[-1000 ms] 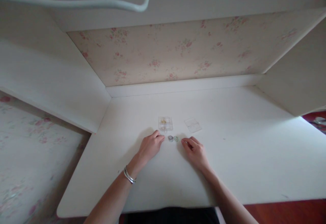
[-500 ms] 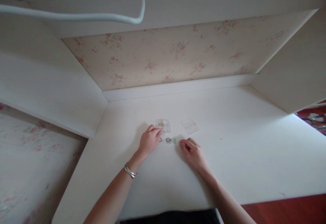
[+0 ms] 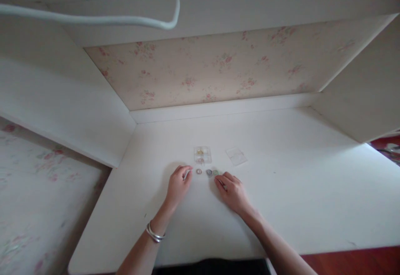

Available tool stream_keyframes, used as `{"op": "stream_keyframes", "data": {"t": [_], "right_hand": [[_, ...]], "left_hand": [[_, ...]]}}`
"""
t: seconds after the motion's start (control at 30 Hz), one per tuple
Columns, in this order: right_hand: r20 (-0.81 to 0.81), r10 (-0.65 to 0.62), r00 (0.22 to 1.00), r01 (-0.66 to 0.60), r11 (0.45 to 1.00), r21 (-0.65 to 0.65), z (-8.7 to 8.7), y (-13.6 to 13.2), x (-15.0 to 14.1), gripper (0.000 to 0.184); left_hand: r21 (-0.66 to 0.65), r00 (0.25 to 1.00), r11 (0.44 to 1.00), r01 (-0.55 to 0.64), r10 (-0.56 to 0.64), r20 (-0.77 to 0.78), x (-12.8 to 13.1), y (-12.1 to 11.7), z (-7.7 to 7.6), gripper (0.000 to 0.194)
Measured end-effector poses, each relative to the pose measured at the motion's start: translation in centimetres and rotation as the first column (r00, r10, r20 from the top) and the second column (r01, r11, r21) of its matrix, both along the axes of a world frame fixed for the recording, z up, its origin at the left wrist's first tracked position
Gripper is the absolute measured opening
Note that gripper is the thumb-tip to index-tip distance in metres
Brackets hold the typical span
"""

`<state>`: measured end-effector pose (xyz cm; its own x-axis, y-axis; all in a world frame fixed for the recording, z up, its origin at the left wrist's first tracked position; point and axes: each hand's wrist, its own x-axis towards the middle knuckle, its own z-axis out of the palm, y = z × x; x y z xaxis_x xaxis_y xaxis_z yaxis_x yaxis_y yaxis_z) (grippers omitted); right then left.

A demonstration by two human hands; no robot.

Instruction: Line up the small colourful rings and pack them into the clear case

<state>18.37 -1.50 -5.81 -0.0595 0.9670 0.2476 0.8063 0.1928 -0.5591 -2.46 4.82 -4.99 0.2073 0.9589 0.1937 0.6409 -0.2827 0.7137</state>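
Observation:
My left hand point(image 3: 178, 184) rests on the white desk point(image 3: 281, 191) with its fingers curled in; a pale glint shows at the fingertips, and I cannot make out what it is. A small ring point(image 3: 199, 171) lies just to its right. Two more rings, a grey one point(image 3: 209, 172) and a green one point(image 3: 216, 172), lie beside it in a row. My right hand point(image 3: 233, 191) lies flat and open, its fingertips touching the green ring. Behind the row stands a small clear box point(image 3: 202, 155) with rings inside. Its clear lid point(image 3: 236, 156) lies to the right.
The desk sits in an alcove with white side panels point(image 3: 62, 100) and a flowered back wall point(image 3: 218, 66). A white cable point(image 3: 93, 20) hangs across the top. A flowered bedcover point(image 3: 37, 191) is at the left, beyond the desk's edge.
My left hand has left the clear box and drawn back towards me. A third ring now lies at the left end of the row. My right hand has slid left up to the green ring.

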Motion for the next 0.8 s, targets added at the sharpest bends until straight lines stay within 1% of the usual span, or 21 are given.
{"op": "stream_keyframes", "data": {"t": [0.1, 0.17, 0.27, 0.4, 0.5, 0.6, 0.7, 0.8], "right_hand": [[0.159, 0.081, 0.984, -0.08, 0.997, -0.015, 1.4, 0.9, -2.0, 0.023], [0.229, 0.121, 0.966, -0.115, 0.993, -0.041, 2.2, 1.7, -3.1, 0.021], [0.32, 0.168, 0.932, -0.146, 0.985, -0.091, 2.7, 3.2, -4.4, 0.022], [0.399, 0.199, 0.895, -0.161, 0.979, -0.126, 2.6, 4.6, -5.1, 0.029], [0.407, 0.211, 0.888, -0.182, 0.977, -0.111, 2.2, 4.9, -5.2, 0.027], [0.379, 0.203, 0.903, -0.187, 0.979, -0.079, 2.0, 4.7, -5.0, 0.025], [0.314, 0.164, 0.935, -0.157, 0.986, -0.047, 2.1, 4.4, -4.6, 0.026], [0.259, 0.108, 0.96, -0.11, 0.994, -0.009, 2.4, 4.8, -4.1, 0.027]], "left_hand": [[-0.108, 0.993, 0.989, -0.101, 0.106, 0.043, -1.0, -1.5, -1.0, 0.027], [-0.153, 0.986, 0.979, -0.133, 0.147, 0.081, -1.4, -2.3, -1.3, 0.03], [-0.185, 0.978, 0.975, -0.121, 0.149, 0.146, -1.6, -2.9, -1.1, 0.031], [-0.212, 0.969, 0.973, -0.091, 0.136, 0.208, -1.7, -3.0, -0.5, 0.033], [-0.204, 0.969, 0.976, -0.076, 0.12, 0.214, -1.6, -3.0, -0.4, 0.034], [-0.186, 0.974, 0.98, -0.071, 0.108, 0.197, -1.6, -3.0, -0.6, 0.033], [-0.183, 0.979, 0.981, -0.066, 0.099, 0.177, -1.6, -3.0, -0.9, 0.033], [-0.183, 0.982, 0.981, -0.056, 0.087, 0.167, -1.7, -2.9, -1.1, 0.033]]}}
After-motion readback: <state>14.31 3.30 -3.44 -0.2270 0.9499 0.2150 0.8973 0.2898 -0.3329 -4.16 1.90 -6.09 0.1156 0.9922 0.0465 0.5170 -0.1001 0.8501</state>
